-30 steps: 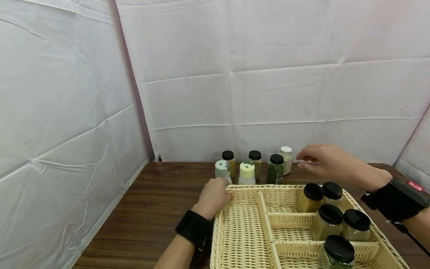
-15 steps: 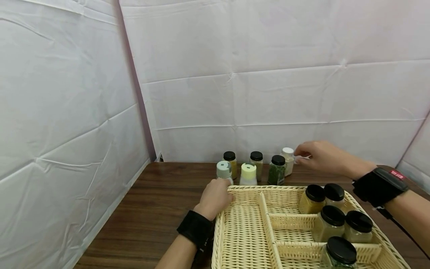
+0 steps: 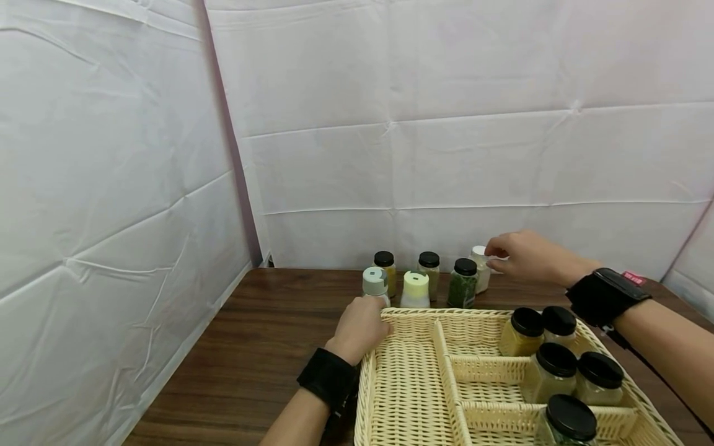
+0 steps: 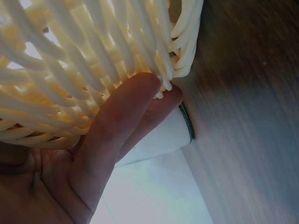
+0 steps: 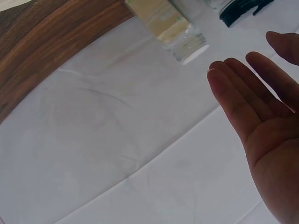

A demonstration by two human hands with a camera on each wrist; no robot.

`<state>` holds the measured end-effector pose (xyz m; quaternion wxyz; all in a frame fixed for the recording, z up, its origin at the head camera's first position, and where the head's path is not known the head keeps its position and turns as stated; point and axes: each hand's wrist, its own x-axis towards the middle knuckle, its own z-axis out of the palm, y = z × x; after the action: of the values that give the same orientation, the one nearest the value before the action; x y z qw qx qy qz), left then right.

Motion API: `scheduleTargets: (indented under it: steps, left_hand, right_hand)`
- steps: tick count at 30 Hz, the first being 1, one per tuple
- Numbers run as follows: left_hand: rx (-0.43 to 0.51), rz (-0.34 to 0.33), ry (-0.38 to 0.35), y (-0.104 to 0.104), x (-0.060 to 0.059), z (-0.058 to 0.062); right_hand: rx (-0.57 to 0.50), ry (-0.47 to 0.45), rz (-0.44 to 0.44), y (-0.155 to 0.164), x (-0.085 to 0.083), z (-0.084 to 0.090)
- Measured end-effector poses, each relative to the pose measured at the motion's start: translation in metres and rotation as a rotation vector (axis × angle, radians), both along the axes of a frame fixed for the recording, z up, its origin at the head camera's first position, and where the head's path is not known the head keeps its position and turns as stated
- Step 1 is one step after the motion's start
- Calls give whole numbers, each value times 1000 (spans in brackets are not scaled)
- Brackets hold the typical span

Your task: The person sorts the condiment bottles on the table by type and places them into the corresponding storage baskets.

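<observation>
My left hand [image 3: 359, 328] grips the far left corner of a cream wicker basket [image 3: 409, 384]; in the left wrist view its fingers [image 4: 119, 116] lie against the woven wall. At the back of the table my right hand [image 3: 530, 255] reaches to a glass jar with a white lid [image 3: 481, 280], which holds pale contents. In the right wrist view that jar [image 5: 163, 23] is apart from the fingers [image 5: 233, 100], which are extended and hold nothing. Left of it stands a black-lidded jar of green flakes [image 3: 462, 289].
Several black-lidded jars [image 3: 549, 375] stand in the basket's right compartments. Behind the basket are two more black-lidded jars [image 3: 385, 263], a grey-green-capped bottle [image 3: 375, 282] and a yellow-capped bottle [image 3: 415, 288]. White cloth walls [image 3: 446, 161] border the brown wooden table [image 3: 268, 347].
My right hand has moved left and slightly up toward the white-lidded jar. The left hand stays at the basket corner. The head view has shifted slightly.
</observation>
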<state>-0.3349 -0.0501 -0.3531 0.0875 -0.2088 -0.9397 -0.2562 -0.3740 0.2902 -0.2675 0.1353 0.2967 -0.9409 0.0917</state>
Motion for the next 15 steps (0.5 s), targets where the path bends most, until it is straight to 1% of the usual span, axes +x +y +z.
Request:
scheduleTargets:
  steps: [9, 15]
  left_hand:
    - [-11, 8, 11, 3, -1, 1]
    - [-23, 8, 26, 4, -2, 1]
  right_hand:
    - [-21, 23, -2, 8, -18, -4]
    - [-9, 6, -38, 10, -29, -5]
